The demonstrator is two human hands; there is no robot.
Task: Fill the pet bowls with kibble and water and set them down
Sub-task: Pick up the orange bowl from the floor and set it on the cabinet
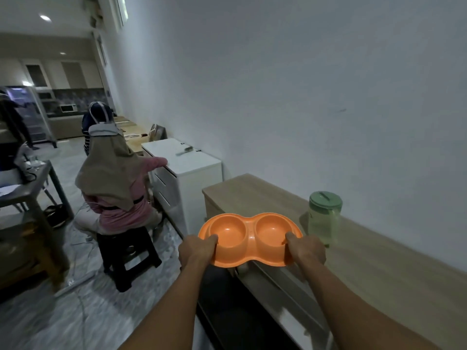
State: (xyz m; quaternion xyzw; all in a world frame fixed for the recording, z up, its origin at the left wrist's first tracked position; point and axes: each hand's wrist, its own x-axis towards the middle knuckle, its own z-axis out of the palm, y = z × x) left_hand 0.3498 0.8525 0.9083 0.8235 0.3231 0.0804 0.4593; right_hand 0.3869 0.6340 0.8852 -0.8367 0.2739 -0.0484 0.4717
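An orange double pet bowl with two round wells, both holding nothing, hangs in the air at the near-left corner of a wooden cabinet top. My left hand grips its left end, thumb over the rim. My right hand grips its right end the same way. A pale green lidded jug stands upright on the cabinet just right of the bowl, close to my right hand.
A person sits on a black stool to the left, facing a white drawer unit. A grey table stands at far left. Cables lie on the tiled floor. A white wall runs along the right.
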